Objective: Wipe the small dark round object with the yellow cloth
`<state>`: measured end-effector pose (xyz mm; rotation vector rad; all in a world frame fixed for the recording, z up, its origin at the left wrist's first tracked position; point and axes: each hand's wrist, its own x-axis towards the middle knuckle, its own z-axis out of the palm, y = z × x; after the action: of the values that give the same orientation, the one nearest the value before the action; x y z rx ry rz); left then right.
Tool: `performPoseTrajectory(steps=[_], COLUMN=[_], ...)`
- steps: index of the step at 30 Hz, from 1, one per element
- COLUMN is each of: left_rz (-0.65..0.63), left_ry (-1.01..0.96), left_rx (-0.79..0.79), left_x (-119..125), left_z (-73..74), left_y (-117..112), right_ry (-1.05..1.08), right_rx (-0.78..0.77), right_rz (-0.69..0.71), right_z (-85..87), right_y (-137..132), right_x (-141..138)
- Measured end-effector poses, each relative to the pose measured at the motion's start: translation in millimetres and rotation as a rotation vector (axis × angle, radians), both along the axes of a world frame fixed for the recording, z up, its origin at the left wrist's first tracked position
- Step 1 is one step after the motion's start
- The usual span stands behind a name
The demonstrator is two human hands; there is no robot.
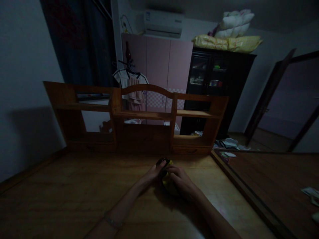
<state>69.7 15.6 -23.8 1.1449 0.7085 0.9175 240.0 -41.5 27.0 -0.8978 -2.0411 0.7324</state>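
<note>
Over the wooden bed boards, my left hand [155, 171] is closed around a dark, shiny object [159, 161], its thumb on top. Dim light hides what kind of thing this is. A yellow, soft-looking piece [168, 184], perhaps cloth, hangs below and beside the dark object. My right hand [183, 179] pinches the upper edge of that yellow piece with bent fingers. Both hands are close together, and I cannot tell whether the yellow piece and the dark object are joined.
A pale wooden surface [99, 186] lies beneath my hands, with a raised rail [239, 186] along its right. Beyond stands a wooden shelf headboard [144, 114]. Further back are a pink wardrobe [158, 63], hanging clothes [136, 83] and a black cabinet [231, 76].
</note>
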Motion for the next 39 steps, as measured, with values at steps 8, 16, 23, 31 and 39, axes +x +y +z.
performPoseTrajectory(steps=[8,16,23,31,39], left_rz=[0.006,0.022,0.022,0.031,0.022], left_ry=[0.021,0.057,0.032,0.051,0.025], left_rx=[0.025,0.031,0.045,0.018,-0.014], left_x=[0,0,0,-1,-1], left_z=[0.4,5.3,4.2,10.3,18.6], left_y=[2,-3,-2,-6,-12], right_ry=[-0.009,-0.026,-0.018,-0.046,-0.042], right_rx=[0.039,0.054,0.049,0.075,0.068], right_rz=[-0.041,-0.081,-0.079,-0.11,-0.107], right_z=[-9.0,-5.4,-12.5,-11.7,-9.8], right_y=[6,2,5,5,4], right_x=[-2,-3,-2,-4,-5])
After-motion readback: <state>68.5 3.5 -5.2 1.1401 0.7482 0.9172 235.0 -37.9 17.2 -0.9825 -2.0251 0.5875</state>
